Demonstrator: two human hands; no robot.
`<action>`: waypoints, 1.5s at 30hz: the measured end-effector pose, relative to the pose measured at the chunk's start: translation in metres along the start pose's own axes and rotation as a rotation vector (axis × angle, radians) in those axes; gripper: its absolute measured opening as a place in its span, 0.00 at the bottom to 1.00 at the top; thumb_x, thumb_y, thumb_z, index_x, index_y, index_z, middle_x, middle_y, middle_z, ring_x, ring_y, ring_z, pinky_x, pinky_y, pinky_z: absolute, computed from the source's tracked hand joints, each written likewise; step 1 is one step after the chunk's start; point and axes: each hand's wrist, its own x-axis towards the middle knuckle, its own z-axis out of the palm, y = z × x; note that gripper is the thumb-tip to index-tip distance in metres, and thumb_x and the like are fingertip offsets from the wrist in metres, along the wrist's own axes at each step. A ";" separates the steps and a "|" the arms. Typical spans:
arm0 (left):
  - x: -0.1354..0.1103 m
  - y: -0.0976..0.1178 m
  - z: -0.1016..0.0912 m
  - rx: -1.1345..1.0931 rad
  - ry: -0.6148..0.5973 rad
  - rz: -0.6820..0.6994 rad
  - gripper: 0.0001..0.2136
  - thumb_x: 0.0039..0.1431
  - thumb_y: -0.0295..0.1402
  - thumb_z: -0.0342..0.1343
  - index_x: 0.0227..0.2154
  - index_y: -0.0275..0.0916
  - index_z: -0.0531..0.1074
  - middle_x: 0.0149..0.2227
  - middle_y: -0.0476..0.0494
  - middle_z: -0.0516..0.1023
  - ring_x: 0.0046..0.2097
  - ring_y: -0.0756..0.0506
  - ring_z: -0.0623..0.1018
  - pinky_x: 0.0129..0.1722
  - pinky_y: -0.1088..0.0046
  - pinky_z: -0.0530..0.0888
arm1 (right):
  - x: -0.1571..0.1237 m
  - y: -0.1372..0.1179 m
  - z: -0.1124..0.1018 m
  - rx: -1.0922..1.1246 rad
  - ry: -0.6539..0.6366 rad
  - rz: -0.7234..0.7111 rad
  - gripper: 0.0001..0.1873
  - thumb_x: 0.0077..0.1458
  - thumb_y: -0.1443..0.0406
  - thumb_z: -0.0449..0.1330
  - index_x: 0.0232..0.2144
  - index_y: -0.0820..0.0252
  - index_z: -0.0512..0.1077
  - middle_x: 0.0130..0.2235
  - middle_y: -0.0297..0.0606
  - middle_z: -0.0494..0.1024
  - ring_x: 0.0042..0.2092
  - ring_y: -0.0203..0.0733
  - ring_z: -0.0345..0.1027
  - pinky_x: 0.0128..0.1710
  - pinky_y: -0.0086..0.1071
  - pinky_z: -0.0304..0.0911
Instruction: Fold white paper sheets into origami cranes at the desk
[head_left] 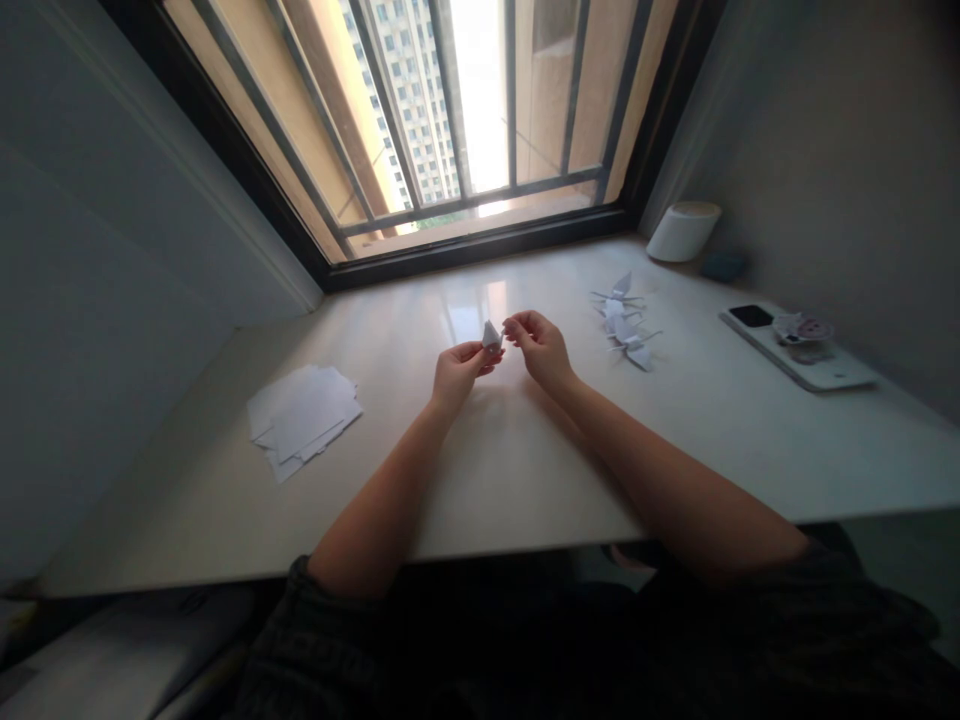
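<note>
Left hand (459, 372) grip clenched on small folded white paper piece (491, 335), held above glossy white table (495, 480). Right hand (541, 350) curled just beside paper; closure unclear. Folded white paper cranes (626, 325) lie right; loose white paper sheets (300, 420) left.

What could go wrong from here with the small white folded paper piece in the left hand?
The small white folded paper piece is held only at the left hand's fingertips, so it could slip or crease, especially with the right hand so close.

The folded white paper cranes lie close to the right forearm, and their thin wings could get crushed if that arm swings over them.
</note>
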 end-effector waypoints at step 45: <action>0.002 -0.003 0.009 -0.152 0.206 0.083 0.16 0.45 0.44 0.65 0.29 0.36 0.76 0.31 0.43 0.80 0.37 0.46 0.80 0.40 0.69 0.74 | -0.010 -0.010 0.004 -0.146 0.105 -0.197 0.10 0.53 0.57 0.62 0.27 0.56 0.76 0.31 0.34 0.78 0.34 0.38 0.70 0.32 0.31 0.61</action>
